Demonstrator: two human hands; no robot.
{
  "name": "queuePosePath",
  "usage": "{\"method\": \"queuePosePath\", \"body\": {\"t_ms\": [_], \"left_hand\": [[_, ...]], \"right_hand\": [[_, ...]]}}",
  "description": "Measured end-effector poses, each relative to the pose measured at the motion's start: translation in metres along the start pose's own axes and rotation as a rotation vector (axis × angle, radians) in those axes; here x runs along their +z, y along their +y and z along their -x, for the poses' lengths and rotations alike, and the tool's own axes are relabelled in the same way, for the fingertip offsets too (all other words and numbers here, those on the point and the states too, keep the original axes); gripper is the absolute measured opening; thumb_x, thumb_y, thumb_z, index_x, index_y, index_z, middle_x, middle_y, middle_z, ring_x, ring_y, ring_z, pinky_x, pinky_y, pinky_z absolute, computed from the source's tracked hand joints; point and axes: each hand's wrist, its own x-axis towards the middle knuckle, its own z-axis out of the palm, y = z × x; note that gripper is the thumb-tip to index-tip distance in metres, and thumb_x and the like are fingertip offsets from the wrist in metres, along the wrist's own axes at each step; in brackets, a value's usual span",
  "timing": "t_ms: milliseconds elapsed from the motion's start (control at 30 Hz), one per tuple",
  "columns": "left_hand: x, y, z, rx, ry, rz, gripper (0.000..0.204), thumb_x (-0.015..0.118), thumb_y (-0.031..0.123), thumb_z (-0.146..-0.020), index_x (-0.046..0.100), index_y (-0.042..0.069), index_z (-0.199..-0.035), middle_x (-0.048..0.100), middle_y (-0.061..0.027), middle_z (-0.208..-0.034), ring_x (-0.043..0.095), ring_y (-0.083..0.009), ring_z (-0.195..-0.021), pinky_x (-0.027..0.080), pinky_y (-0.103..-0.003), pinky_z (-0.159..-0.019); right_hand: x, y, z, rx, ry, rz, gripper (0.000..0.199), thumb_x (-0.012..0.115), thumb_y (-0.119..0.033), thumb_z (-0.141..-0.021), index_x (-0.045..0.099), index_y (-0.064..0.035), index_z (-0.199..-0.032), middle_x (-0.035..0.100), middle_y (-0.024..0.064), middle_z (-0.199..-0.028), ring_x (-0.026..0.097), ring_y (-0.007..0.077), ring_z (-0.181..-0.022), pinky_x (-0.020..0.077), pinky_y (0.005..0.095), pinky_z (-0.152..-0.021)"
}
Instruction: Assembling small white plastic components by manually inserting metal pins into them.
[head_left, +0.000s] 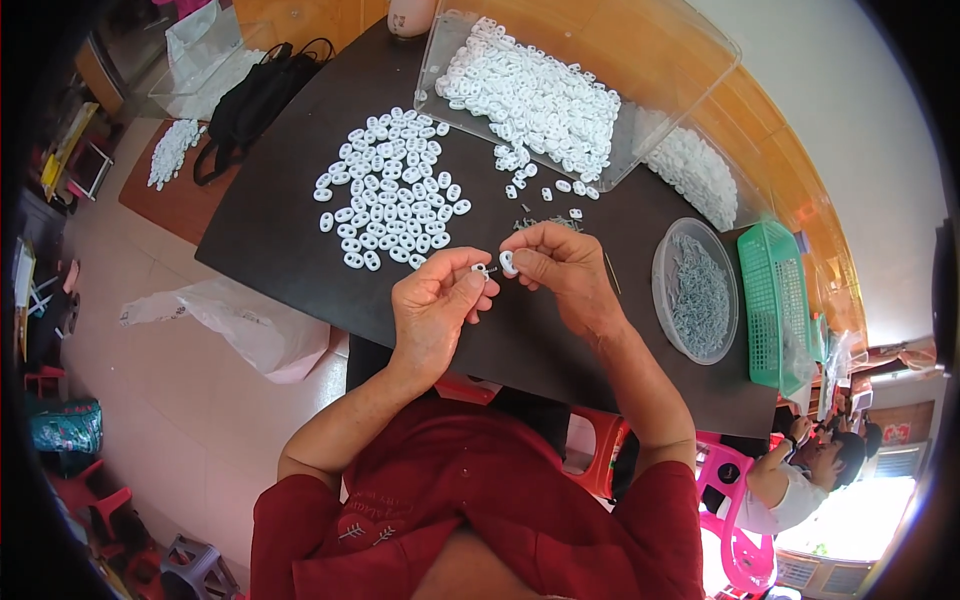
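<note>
Over the front of the dark table, my left hand pinches a small white plastic piece, and a thin screw sticks out of it. Just to the right, my right hand grips a white oval piece between thumb and forefinger. The two pieces are close to each other; whether they touch is hard to make out. Beyond my left hand lies a spread of white two-holed ovals. A small heap of screws lies behind my right hand.
A clear bin of small white pieces stands tilted at the back. To the right are a round tub of screws and a green basket. A black bag sits at the far left. Another person is at the right.
</note>
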Motion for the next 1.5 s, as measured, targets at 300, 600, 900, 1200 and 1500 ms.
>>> {"method": "queuePosePath", "body": {"t_ms": [300, 600, 900, 1200, 1500], "left_hand": [[0.0, 0.002, 0.006, -0.075, -0.014, -0.019, 0.017, 0.053, 0.005, -0.089, 0.055, -0.002, -0.104, 0.064, -0.0078, -0.081, 0.057, -0.0067, -0.064, 0.043, -0.017, -0.053], [0.0, 0.001, 0.008, -0.106, 0.001, -0.017, 0.016, 0.053, 0.005, -0.088, 0.055, -0.003, -0.103, 0.064, -0.0084, -0.08, 0.057, -0.0072, -0.063, 0.043, -0.018, -0.053], [0.001, -0.001, 0.007, -0.104, 0.019, -0.042, 0.015, 0.053, 0.005, -0.088, 0.055, -0.002, -0.102, 0.063, -0.0068, -0.08, 0.056, -0.0064, -0.064, 0.042, -0.017, -0.053], [0.004, -0.002, 0.007, -0.081, 0.039, -0.043, 0.014, 0.053, 0.005, -0.088, 0.056, 0.0, -0.102, 0.063, -0.0045, -0.079, 0.055, -0.0049, -0.064, 0.041, -0.017, -0.054], [0.006, -0.006, 0.006, -0.025, 0.024, -0.004, 0.023, 0.052, 0.002, -0.088, 0.054, -0.002, -0.111, 0.062, -0.0047, -0.079, 0.056, -0.0058, -0.066, 0.042, -0.017, -0.055]], "right_hand": [[0.011, 0.005, 0.006, -0.136, 0.071, 0.005, 0.012, 0.063, -0.007, -0.082, 0.066, -0.0014, -0.092, 0.063, 0.0006, -0.076, 0.052, 0.0041, -0.065, 0.041, 0.0183, -0.057], [0.017, 0.008, 0.005, -0.193, 0.082, 0.058, 0.009, 0.061, -0.003, -0.082, 0.066, -0.0001, -0.09, 0.059, -0.0012, -0.072, 0.049, 0.0033, -0.066, 0.0393, 0.0184, -0.057], [0.02, 0.01, 0.005, -0.228, 0.085, 0.112, 0.013, 0.06, -0.001, -0.083, 0.066, -0.0003, -0.095, 0.06, -0.0011, -0.078, 0.049, 0.0036, -0.069, 0.0394, 0.0173, -0.06], [0.023, 0.013, 0.01, -0.36, 0.163, 0.362, 0.014, 0.059, 0.004, -0.082, 0.064, 0.0012, -0.094, 0.06, 0.0016, -0.083, 0.053, 0.0065, -0.075, 0.0432, 0.0206, -0.068], [0.024, 0.012, 0.011, -0.299, 0.144, 0.287, 0.011, 0.057, 0.004, -0.082, 0.063, 0.0013, -0.091, 0.061, 0.0018, -0.08, 0.054, 0.0061, -0.075, 0.0446, 0.0207, -0.068]]}}
